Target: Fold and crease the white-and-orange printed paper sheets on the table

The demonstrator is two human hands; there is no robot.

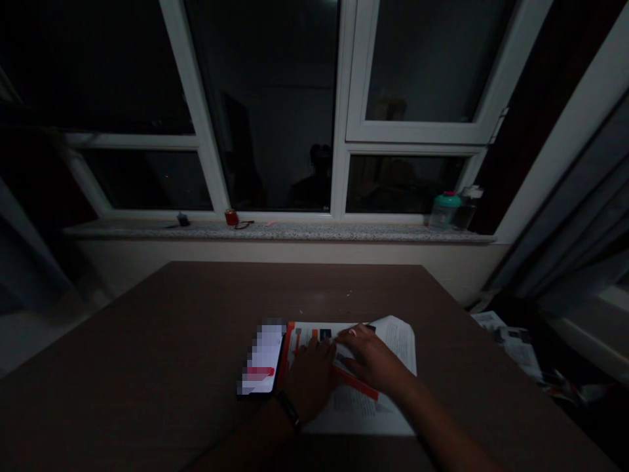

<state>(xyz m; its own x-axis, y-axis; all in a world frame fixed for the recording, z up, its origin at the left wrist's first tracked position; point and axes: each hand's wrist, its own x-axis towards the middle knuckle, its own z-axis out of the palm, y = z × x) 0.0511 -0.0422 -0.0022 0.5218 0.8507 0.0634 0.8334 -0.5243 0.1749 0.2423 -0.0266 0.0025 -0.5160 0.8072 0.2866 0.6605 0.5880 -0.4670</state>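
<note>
On the brown table lies a printed sheet (400,341) with an orange-edged paper or booklet (291,328) over its left part. My left hand (312,373) rests flat on the orange-edged paper, fingers spread and pointing away from me; a dark band is round the wrist. Just right of it, my right hand (368,354) is bent over the papers, its fingertips close to the left hand's. Its fingers look curled together, and whatever they pinch is too small and dark to tell. An orange strip (361,385) shows below the right hand. Left of the papers lies a lit phone (265,354).
Beyond the table (196,295) runs a speckled windowsill (314,231) with a small dark bottle (183,219), a red jar (230,217) and a green-lidded bottle (445,210). Papers (515,347) are piled off the table's right side, near a grey curtain (574,196).
</note>
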